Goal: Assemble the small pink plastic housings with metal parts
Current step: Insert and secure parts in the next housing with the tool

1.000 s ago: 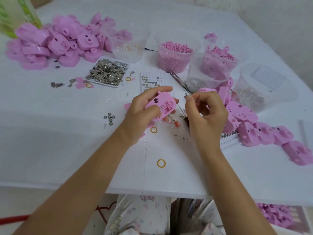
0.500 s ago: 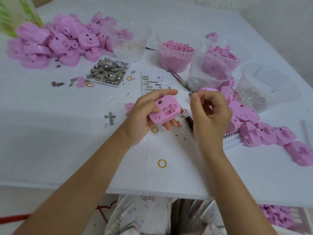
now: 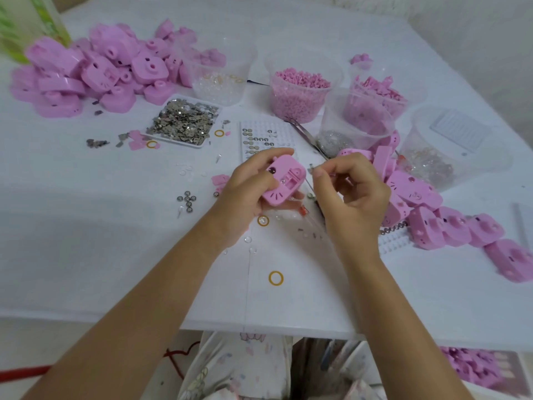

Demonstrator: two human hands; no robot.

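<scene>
**partsnoob:** Why was the small pink plastic housing [image 3: 284, 183] tipped up instead of lying flat on the white table [image 3: 86, 241]?

**benchrat:** Guessing so its open, slotted face pointed at the person. The left hand [image 3: 245, 192] had its fingers [image 3: 271, 155] curled round the housing's edges, lifted off the table. Just right of the housing, the right hand [image 3: 354, 192] pinched a tiny silver metal part [image 3: 311, 168] between thumb and forefinger. It was close but not touching, probably lined up for the slot.
</scene>
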